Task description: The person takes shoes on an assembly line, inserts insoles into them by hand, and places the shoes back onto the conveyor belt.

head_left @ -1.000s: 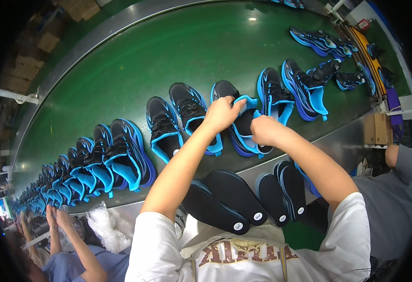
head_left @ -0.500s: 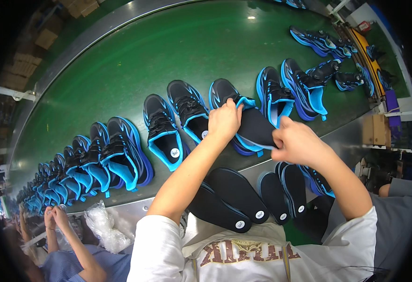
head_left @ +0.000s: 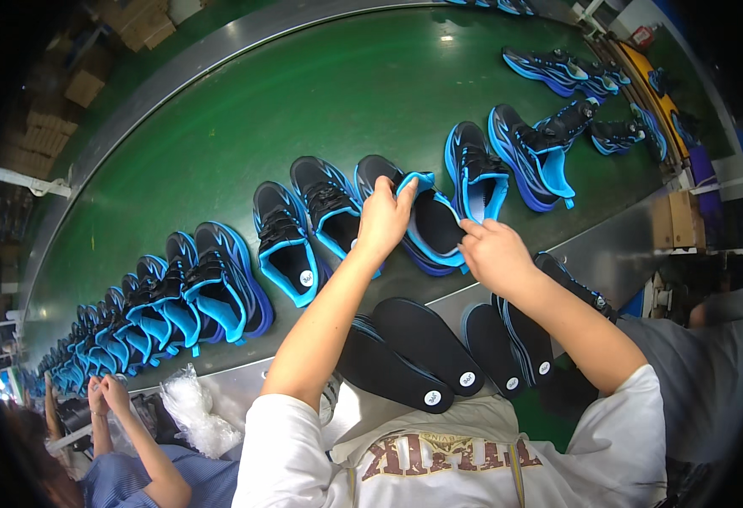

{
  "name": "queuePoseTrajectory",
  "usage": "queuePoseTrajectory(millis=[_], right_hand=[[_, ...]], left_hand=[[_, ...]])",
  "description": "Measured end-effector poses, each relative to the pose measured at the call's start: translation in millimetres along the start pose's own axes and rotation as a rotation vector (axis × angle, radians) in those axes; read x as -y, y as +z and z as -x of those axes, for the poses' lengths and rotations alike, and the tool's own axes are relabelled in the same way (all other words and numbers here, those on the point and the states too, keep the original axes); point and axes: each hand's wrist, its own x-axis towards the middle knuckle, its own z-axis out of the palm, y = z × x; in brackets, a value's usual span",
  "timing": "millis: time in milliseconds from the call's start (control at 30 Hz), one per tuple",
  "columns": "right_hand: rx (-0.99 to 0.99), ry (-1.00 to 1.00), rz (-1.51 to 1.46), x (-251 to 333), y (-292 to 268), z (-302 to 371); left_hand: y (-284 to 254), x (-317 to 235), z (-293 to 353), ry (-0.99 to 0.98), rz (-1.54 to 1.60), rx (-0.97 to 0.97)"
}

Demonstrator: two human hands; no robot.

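A black and blue sneaker (head_left: 372,172) lies in front of me, its toe pointing away and its heel toward me. My left hand (head_left: 383,222) is closed on the tongue and collar, holding the mouth wide. At the near side of the collar, the fingers of my right hand (head_left: 498,256) pinch the blue edge. Inside the shoe lies a black insole (head_left: 436,223), its front end hidden under the upper. Closer to my body are black insoles (head_left: 426,337) with round white stickers at their heels, and another pair (head_left: 488,345) beside them.
Sneakers stand in a row along the green belt (head_left: 244,127), with one (head_left: 287,245) left of my hands and another (head_left: 478,173) to the right. A metal edge (head_left: 591,245) borders the belt. At lower left are a clear plastic bag (head_left: 198,411) and a co-worker's hands (head_left: 109,394).
The insole has gone from sticking out of the shoe to lying down inside it. My right hand has moved left, from the insole's heel end to the shoe's collar.
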Motion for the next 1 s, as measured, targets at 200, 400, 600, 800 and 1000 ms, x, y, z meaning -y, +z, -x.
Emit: queuePoseTrajectory(millis=[200,400,600,800,1000], right_hand=[[0.130,0.271,-0.021,12,55,-45],[-0.004,0.201,-0.043,18,33,-28],[0.546,0.205,-0.186,-1,2,-45],[0.257,0.067,-0.123,-5,52,-46],[0.242,0.011,-0.135,-7,59,-54]], left_hand=[[-9,-10,-15,0.086,-0.254,0.115],[-16,3,-21,-0.012,-0.106,0.171],[-19,1,-18,-0.106,0.042,0.233],[-13,1,-19,-0.032,-0.021,0.207],[-12,3,-17,-0.035,-0.030,0.193]])
